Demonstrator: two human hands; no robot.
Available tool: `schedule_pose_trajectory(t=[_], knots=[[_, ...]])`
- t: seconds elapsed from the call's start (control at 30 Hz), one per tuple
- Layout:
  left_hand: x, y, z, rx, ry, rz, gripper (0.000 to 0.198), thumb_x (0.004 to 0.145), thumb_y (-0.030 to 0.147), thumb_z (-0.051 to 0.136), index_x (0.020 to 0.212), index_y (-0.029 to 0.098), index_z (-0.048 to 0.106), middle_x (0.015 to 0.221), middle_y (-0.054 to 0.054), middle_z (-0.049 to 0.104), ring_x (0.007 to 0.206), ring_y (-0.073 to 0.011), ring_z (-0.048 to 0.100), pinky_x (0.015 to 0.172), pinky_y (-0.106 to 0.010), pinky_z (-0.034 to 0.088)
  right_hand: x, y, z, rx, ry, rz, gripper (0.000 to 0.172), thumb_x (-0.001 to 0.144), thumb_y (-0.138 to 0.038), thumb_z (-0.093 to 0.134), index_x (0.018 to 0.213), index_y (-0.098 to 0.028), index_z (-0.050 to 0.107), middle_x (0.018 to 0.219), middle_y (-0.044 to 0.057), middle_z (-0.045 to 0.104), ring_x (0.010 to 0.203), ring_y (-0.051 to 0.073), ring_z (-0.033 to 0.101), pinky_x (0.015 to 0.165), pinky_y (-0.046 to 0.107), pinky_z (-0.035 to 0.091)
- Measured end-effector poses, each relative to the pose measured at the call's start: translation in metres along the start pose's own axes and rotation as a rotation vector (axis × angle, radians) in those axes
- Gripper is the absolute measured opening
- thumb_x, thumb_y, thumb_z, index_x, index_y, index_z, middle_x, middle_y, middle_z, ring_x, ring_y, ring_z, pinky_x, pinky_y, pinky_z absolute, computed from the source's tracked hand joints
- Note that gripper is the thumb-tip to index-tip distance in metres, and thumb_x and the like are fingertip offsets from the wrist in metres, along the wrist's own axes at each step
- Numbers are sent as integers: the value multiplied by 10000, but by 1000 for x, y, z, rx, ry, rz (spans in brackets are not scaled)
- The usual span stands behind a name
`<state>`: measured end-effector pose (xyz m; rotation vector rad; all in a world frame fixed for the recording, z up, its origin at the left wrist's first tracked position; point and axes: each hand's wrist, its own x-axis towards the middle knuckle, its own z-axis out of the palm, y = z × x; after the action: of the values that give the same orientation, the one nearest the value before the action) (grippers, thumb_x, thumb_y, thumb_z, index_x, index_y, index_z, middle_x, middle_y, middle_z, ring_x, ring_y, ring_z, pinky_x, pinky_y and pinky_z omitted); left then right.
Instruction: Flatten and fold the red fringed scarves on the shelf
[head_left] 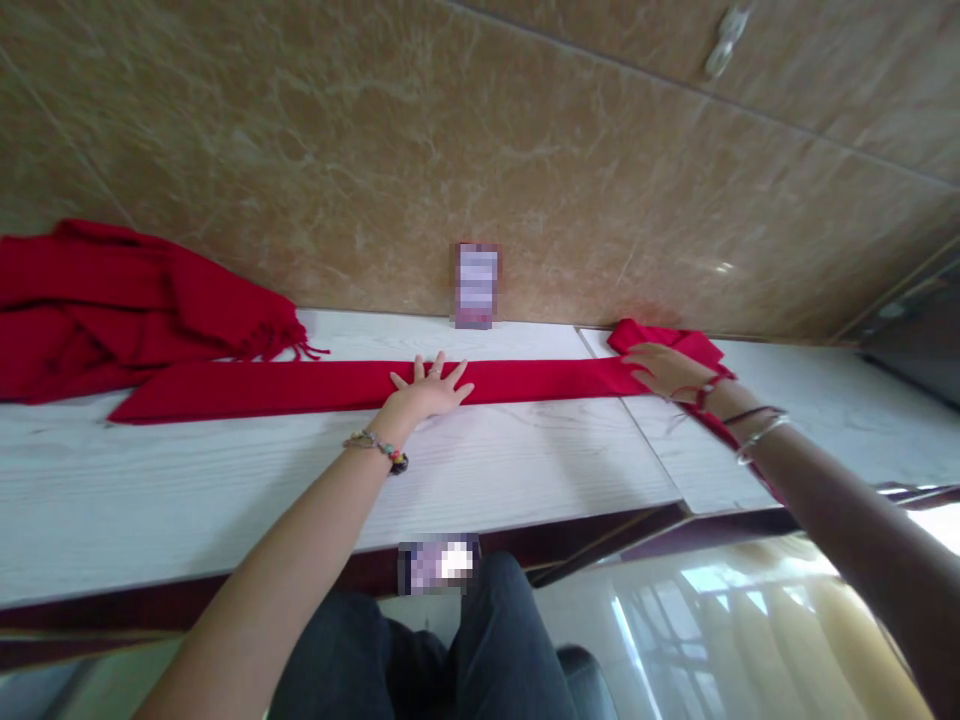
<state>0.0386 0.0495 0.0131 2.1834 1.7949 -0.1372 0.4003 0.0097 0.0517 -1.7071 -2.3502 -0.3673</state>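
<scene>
A long red cloth strip (540, 381), folded flat and narrow, runs along the pale wood-grain surface and tapers to a point at its left end. My left hand (433, 389) lies flat on the middle of it, fingers spread. Toward the right end, my right hand (670, 371) rests on the cloth with its fingers stretched to the left, and they look slightly blurred. Bunched red cloth (664, 338) shows behind and beneath that hand; my right wrist and forearm partly hide it. Bracelets circle both wrists.
A crumpled red scarf (135, 300) with fringe lies at the far left, against the brown marbled wall (337, 150). A small blurred card (476, 285) is on the wall. The white surface (510, 455) has a dark front edge, with my knees below it.
</scene>
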Motion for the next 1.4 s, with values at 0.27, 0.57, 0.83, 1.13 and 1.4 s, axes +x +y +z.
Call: schedule_pose_trajectory(t=[0.27, 0.57, 0.83, 1.13, 1.4], knots=[[-20, -6, 18, -1, 132, -15, 600, 887, 573, 180, 1451, 370, 175, 1554, -14, 33, 1383, -424, -19, 990, -737, 74, 36, -106, 74, 74, -198, 22, 471, 948, -355, 308, 1392, -218, 386, 1457, 95, 364, 1346, 273, 309, 1038, 544, 333], [-14, -20, 12, -38, 131, -95, 721, 819, 704, 169, 1452, 360, 187, 1554, -39, 47, 1372, -456, -30, 964, -765, 36, 35, -108, 80, 64, -188, 66, 461, 947, -308, 287, 1381, -215, 409, 1431, 100, 402, 1331, 244, 343, 1048, 506, 325], [-19, -36, 2, -91, 155, -214, 687, 848, 650, 157, 1458, 336, 181, 1556, -42, -11, 1365, -470, -40, 969, -754, 98, 32, -108, 84, 57, -149, 63, 471, 937, -284, 280, 1376, -181, 415, 1416, 109, 420, 1323, 245, 358, 1042, 501, 335], [-54, -126, -3, -11, 207, -457, 648, 865, 594, 159, 1458, 334, 181, 1555, -35, 58, 1356, -486, 40, 994, -726, 113, 31, -100, 95, 26, -94, 54, 481, 930, -320, 263, 1368, -206, 429, 1392, 95, 460, 1282, 242, 417, 1015, 485, 377], [-93, -227, -13, 62, 250, -753, 646, 890, 553, 173, 1465, 261, 206, 1536, -122, 135, 1370, -429, 136, 1059, -633, 142, 32, -100, 96, -39, -101, 68, 489, 913, -304, 247, 1342, -189, 451, 1375, 104, 480, 1266, 250, 435, 1010, 505, 369]])
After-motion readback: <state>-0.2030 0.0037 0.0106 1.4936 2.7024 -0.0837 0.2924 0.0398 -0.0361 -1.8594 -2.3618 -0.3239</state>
